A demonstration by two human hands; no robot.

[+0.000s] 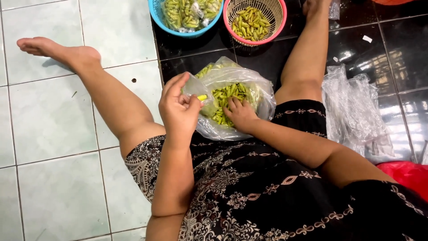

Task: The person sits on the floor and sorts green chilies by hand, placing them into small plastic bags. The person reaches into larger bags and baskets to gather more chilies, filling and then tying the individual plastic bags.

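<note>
While seated on the tiled floor (53, 134) with legs spread, seen from the head camera: large clear plastic bag of green chilli pods (232, 100) resting between the thighs, at centre frame. Left hand (179, 109) at 9 o'clock of that bag, fingers curled, pinching the rim of a small clear plastic pouch (192, 85) together with one yellow-green pod (202, 97). Right hand (240, 114) sunk into the pile at 6 o'clock of the bag, fingers bent and spread over the pods, closing on a few; exactly how many cannot be told. Forearms converging from the lap, left wrist raised, right wrist low and flat. Best done, by judgement, by keeping the pouch mouth wide and close above the pile, taking small pinches. At 12 o'clock, blue plastic basket of filled pouches (157, 12) and pink plastic basket of loose pods (280, 18). At 3 o'clock, heap of empty clear bags (352, 111).
</note>
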